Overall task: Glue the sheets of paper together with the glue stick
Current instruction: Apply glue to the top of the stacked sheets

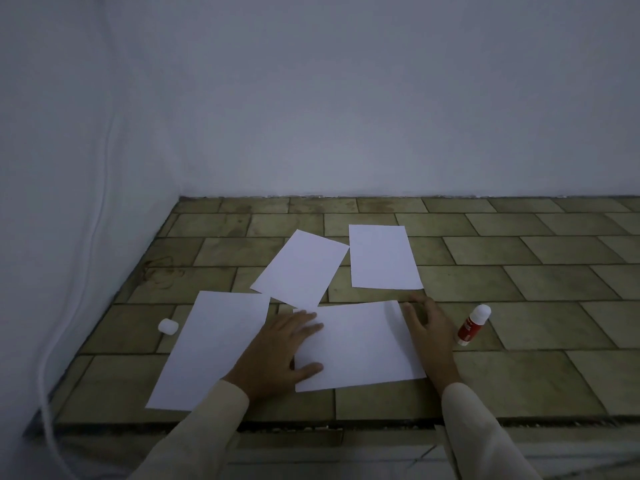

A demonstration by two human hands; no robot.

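paper sheets lie on the tiled desk (519, 375): the near sheet (360, 344) sits under both hands. left hand (287, 348) rests flat on its left edge, fingers (308, 327) spread. right hand (427, 327) is at its right edge, fingers bent and apart; whether they grip the edge i cannot tell. glue stick (473, 325) lies just right of that hand. a white cap (168, 326) lies beside the left sheet (211, 348).

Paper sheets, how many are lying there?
4 white paper sheets on the tiled surface: the front-left sheet, the front-middle sheet under the left hand, the tilted back-middle sheet, the back-right sheet. Another may hide beneath one.
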